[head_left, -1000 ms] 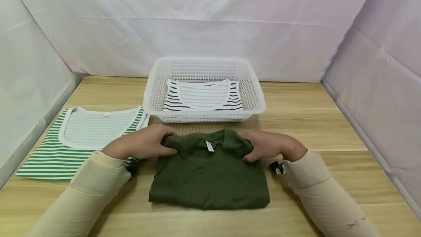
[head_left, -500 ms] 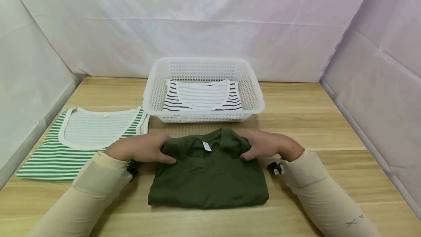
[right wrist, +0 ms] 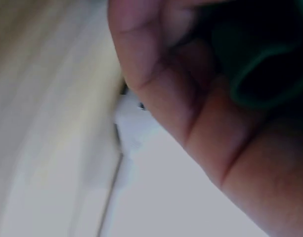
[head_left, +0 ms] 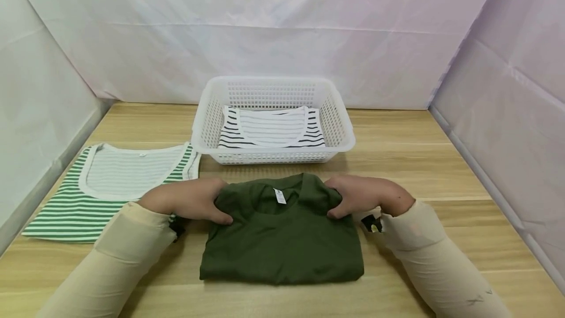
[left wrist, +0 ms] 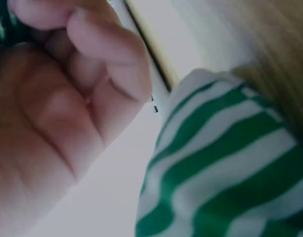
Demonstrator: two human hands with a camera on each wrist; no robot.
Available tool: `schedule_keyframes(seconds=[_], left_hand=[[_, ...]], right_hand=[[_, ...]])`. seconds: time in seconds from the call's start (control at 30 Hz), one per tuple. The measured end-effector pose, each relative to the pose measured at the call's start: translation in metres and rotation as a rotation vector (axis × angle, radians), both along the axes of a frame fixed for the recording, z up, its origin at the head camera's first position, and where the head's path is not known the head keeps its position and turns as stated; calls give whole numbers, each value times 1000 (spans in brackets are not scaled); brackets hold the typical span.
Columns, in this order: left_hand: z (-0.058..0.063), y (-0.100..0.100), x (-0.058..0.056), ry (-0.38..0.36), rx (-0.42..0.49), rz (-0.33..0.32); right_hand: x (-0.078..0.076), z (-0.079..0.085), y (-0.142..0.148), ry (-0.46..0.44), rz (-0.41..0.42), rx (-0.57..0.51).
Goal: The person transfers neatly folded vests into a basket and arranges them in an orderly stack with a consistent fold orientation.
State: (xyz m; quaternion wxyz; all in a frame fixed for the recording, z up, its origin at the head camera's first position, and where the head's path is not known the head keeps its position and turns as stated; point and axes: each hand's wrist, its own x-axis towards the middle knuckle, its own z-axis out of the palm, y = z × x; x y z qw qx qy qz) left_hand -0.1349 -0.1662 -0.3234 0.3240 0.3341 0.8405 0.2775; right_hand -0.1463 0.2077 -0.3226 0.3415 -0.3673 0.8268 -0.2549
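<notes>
A folded dark green T-shirt (head_left: 282,244) lies on the wooden table in front of me, its neckline and white tag facing up. My left hand (head_left: 192,200) grips the shirt's upper left corner, thumb on top. The upper right corner is held by my right hand (head_left: 359,195), likewise with the thumb over the cloth. In the right wrist view, curled fingers (right wrist: 166,94) wrap a fold of the green fabric. The left wrist view shows bent fingers (left wrist: 111,54) with a bit of dark green at the edge. Fingers beneath the cloth are hidden in the head view.
Behind the T-shirt stands a white plastic basket (head_left: 273,156) with a folded black-and-white striped shirt (head_left: 273,129) inside. A folded green-and-white striped shirt (head_left: 79,215) lies on the left, partly behind my left forearm. White cloth walls (head_left: 282,28) enclose the table (head_left: 406,151).
Both hands keep their hold on the green T-shirt's upper corners. Its collar shifted slightly left and then back right, and the lower edge now lies slightly nearer to me.
</notes>
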Motion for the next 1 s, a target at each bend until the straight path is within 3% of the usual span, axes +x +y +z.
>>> schedule_keyframes(seconds=[0.23, 0.43, 0.57, 0.73, 0.87, 1.0], left_hand=[[8, -5, 2, 12, 135, -55], [19, -12, 3, 11, 216, -72], [29, -17, 5, 51, 275, -60], [38, -18, 8, 102, 335, 68], [39, -16, 5, 84, 470, 223], [47, -12, -1, 82, 572, 363]], right_hand=[[10, 22, 7, 55, -2, -51], [16, 40, 16, 132, -81, -94], [15, 48, 20, 180, -139, -154], [15, 50, 23, 215, -245, -245], [13, 51, 24, 232, -344, -332], [5, 60, 22, 273, -513, -360]])
